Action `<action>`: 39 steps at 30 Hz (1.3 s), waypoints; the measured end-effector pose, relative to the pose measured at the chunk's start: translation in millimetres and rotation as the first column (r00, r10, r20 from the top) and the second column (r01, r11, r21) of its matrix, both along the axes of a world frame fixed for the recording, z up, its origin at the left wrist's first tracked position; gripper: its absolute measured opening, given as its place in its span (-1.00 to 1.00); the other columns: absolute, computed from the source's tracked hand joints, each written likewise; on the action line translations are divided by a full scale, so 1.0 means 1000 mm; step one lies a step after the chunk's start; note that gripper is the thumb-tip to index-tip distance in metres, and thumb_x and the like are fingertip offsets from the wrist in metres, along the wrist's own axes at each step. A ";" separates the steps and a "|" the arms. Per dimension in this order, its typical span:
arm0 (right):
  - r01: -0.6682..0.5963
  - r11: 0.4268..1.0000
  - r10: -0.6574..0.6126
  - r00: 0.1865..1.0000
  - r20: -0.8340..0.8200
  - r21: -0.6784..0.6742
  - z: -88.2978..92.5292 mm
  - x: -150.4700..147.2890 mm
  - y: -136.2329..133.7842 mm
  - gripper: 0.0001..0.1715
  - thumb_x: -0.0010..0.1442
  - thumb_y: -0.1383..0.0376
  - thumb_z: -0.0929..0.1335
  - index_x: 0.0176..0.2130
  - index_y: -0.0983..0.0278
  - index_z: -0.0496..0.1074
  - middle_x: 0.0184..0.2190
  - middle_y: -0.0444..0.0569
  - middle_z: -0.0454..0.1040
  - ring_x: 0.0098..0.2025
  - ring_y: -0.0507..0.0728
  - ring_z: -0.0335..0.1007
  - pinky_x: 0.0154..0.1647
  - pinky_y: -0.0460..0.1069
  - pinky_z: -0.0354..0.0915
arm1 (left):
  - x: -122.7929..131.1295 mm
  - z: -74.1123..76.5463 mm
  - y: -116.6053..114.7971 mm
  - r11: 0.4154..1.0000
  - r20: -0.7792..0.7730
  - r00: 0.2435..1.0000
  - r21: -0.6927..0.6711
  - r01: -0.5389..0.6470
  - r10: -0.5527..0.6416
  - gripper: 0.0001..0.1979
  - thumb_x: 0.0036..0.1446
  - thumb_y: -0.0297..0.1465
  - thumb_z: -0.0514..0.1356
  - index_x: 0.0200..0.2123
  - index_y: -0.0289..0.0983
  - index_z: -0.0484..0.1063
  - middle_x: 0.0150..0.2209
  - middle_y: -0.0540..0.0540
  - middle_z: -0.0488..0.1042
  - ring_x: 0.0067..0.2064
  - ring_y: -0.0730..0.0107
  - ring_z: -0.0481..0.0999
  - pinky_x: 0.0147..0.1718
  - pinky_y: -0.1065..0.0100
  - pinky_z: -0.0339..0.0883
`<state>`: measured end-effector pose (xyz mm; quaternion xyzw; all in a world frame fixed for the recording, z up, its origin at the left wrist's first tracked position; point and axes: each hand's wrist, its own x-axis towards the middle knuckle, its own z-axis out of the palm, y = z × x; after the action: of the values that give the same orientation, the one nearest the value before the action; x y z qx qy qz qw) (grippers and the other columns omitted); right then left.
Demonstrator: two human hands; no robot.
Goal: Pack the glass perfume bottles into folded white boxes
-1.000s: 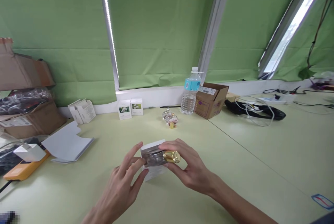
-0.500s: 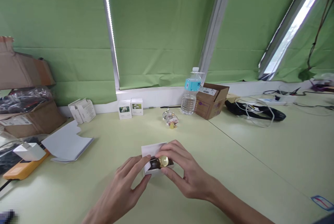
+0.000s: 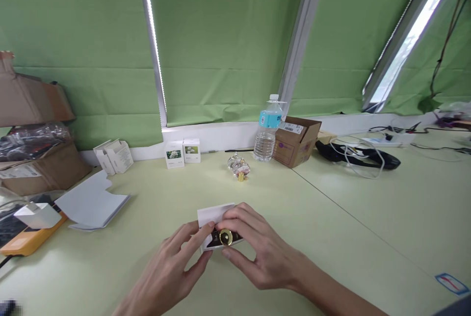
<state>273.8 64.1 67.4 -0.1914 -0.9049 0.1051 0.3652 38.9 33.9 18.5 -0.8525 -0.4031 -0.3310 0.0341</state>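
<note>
At lower centre of the frame, the left hand (image 3: 165,267) and right hand (image 3: 267,252) close their fingers around a white paper carton (image 3: 209,215), pinching it from both sides. A dark glass bottle with a gold cap (image 3: 225,237) lies in it, just above the pale green table (image 3: 331,237).

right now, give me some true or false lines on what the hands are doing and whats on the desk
The left hand and right hand both grip a small white carton: true.
A gold cap shows between the hands: true.
The water bottle lies on its side: false, it stands upright beside a cardboard box.
The orange power strip sits to the right of the hands: false, it lies far to their left, at the desk's left edge.
</note>
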 end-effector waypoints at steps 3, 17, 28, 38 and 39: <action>0.009 1.000 -0.009 1.000 0.001 0.002 0.000 -0.001 -0.001 -0.66 0.27 0.32 0.37 0.03 0.30 0.31 -0.15 0.04 0.46 -0.11 0.17 0.31 -0.05 0.08 0.28 | 0.000 0.001 0.000 1.000 -0.001 1.000 0.019 -0.009 0.009 -0.44 0.31 -0.40 0.12 0.33 -0.08 0.07 0.07 -0.14 0.46 0.02 0.33 0.54 -0.10 0.39 0.49; 0.056 0.980 -0.077 0.992 0.104 0.193 0.000 -0.005 -0.003 -0.72 0.29 0.21 0.36 -0.06 0.33 0.41 -0.30 0.02 0.48 -0.24 0.17 0.30 -0.09 0.14 0.28 | 0.002 0.002 0.000 0.995 -0.025 0.999 0.092 0.026 -0.023 -0.42 0.27 -0.46 0.13 0.32 -0.11 0.11 0.02 -0.15 0.49 0.00 0.34 0.55 -0.11 0.39 0.50; 0.067 0.953 -0.049 0.997 -0.067 0.295 0.000 -0.001 -0.003 -0.76 0.26 0.38 0.36 -0.04 0.33 0.44 -0.24 0.03 0.58 -0.23 0.11 0.48 -0.09 0.06 0.41 | 0.000 0.003 0.000 0.996 -0.068 0.997 0.082 0.028 -0.023 -0.42 0.28 -0.47 0.12 0.33 -0.08 0.10 0.07 -0.16 0.47 -0.03 0.34 0.55 -0.09 0.37 0.49; 0.143 0.931 -0.037 0.953 -0.302 0.337 0.001 0.008 -0.004 -0.75 0.16 0.49 0.37 -0.14 0.29 0.49 -0.29 -0.01 0.64 -0.21 0.11 0.60 -0.02 0.02 0.51 | -0.002 0.004 -0.002 0.996 -0.073 0.997 0.093 0.015 -0.009 -0.49 0.28 -0.46 0.12 0.26 -0.08 0.22 0.02 -0.16 0.48 -0.10 0.36 0.56 -0.15 0.38 0.51; 0.146 0.932 -0.038 0.950 -0.311 0.331 0.001 0.008 -0.005 -0.75 0.16 0.49 0.37 -0.15 0.29 0.50 -0.29 -0.01 0.64 -0.23 0.10 0.60 -0.04 0.02 0.52 | -0.002 0.004 -0.002 0.995 -0.072 0.997 0.095 0.013 -0.007 -0.50 0.28 -0.46 0.12 0.26 -0.08 0.23 0.03 -0.16 0.48 -0.09 0.36 0.56 -0.15 0.38 0.51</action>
<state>281.4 59.3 68.6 -0.1480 -0.8332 -0.0471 0.5307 37.1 32.0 22.5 -0.8632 -0.3810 -0.3193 0.0875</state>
